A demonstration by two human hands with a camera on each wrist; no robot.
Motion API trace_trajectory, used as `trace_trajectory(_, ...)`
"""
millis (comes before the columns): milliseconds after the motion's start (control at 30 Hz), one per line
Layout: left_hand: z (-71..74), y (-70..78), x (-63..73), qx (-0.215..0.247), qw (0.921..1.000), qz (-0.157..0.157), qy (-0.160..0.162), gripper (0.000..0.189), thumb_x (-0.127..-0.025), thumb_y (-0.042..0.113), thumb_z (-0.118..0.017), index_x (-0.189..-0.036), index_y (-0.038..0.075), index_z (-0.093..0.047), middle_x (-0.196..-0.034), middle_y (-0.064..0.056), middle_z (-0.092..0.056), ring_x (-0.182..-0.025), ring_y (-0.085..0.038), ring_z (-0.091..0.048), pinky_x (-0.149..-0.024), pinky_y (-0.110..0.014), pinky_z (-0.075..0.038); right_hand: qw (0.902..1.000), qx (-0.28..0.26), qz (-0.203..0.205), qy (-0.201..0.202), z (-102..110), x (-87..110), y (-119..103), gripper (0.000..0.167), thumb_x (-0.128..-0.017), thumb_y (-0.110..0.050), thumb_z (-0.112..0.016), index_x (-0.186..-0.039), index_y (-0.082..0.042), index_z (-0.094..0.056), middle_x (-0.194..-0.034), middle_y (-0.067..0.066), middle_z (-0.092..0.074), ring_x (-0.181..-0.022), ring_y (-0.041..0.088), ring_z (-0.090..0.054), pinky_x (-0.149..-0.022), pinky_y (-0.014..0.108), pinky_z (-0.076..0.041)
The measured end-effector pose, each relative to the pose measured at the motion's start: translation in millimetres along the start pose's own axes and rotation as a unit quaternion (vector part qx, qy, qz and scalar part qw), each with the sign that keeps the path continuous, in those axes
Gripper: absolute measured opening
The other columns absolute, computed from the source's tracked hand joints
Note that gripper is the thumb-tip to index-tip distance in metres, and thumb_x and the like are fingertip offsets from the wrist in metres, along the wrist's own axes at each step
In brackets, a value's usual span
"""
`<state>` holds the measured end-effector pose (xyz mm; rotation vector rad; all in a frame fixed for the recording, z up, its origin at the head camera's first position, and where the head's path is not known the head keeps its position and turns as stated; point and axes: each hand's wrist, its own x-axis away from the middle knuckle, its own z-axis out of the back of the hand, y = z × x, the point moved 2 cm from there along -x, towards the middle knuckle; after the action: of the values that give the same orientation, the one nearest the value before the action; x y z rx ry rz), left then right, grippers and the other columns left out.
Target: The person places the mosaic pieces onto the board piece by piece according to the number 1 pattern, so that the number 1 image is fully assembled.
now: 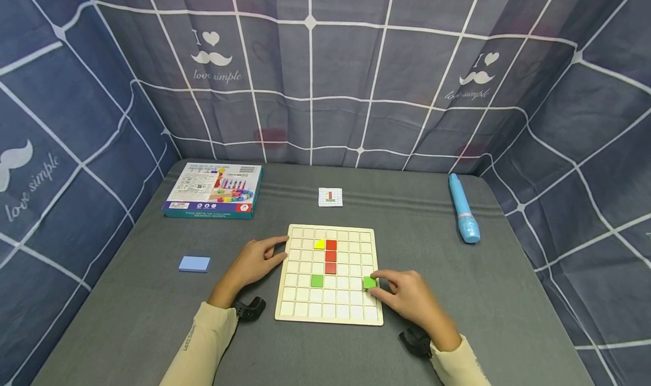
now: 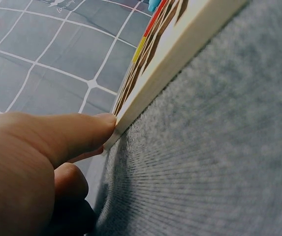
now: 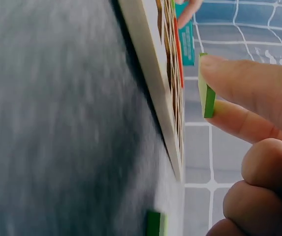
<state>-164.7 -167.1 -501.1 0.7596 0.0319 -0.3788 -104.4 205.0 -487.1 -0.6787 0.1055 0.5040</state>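
Note:
My left hand (image 1: 256, 260) touches the left edge of the wooden grid board (image 1: 300, 312) with thumb and forefinger, its other fingers bent in. Thumb and forefinger of my right hand (image 1: 407, 295) pinch a green square tile (image 3: 208, 91) over the board's right edge. The right wrist view shows that tile raised above the grid. On the board sit a yellow tile (image 1: 319, 244), three red tiles (image 1: 331, 256) in a column, and a green tile (image 1: 317, 281) lower left of them. Another green tile (image 3: 155, 223) lies on the cloth in the right wrist view.
Behind the board lies a small pattern card (image 1: 330, 197). A game box (image 1: 213, 190) is at the back left, with a blue card stack (image 1: 194, 264) in front of it. To the right is a blue microphone-shaped object (image 1: 463, 208). Grid-printed curtains (image 1: 335, 64) surround the table.

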Motion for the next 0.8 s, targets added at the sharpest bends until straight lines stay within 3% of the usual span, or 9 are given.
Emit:
trace_trajectory(267,-1.5,0.2,-0.1,0.004,1.0000,0.005,0.001,0.041,-0.096,0.023,-0.074,-0.135,0.010,-0.068,-0.056,0.012,-0.035,-0.050,-0.001,-0.025,-0.053,-0.026,-0.027,0.9990,0.007,0.044,-0.009,-12.5,-10.4,-12.9,0.026,-0.084,-0.033,-0.086,-0.106,-0.020,-0.079,-0.056,-0.023,-0.030,-0.049,-0.010,-0.022,-0.046,0.017,-0.025)
trace_trajectory(533,-1.4,-1.4,-0.9,0.007,0.9999,0.007,-0.002,0.041,-0.096,0.024,-0.074,-0.135,0.011,-0.068,-0.057,0.011,-0.036,-0.050,-0.001,-0.025,-0.054,-0.026,-0.028,0.9970,0.013,0.076,-0.008,-22.2,-21.6,-23.1,0.024,-0.085,-0.032,-0.086,-0.105,-0.020,-0.079,-0.057,-0.024,-0.023,-0.052,-0.012,-0.014,-0.046,0.014,-0.020)
trace_trajectory(800,0.0,-1.5,-1.1,0.001,1.0000,0.005,0.001,0.041,-0.096,0.025,-0.075,-0.134,0.011,-0.069,-0.057,0.012,-0.035,-0.050,-0.001,-0.026,-0.053,-0.025,-0.027,0.9946,0.025,0.100,-0.009,-33.0,-30.0,-35.2,0.025,-0.083,-0.031,-0.087,-0.104,-0.019,-0.079,-0.057,-0.024,-0.025,-0.051,-0.011,-0.017,-0.048,0.013,-0.021)
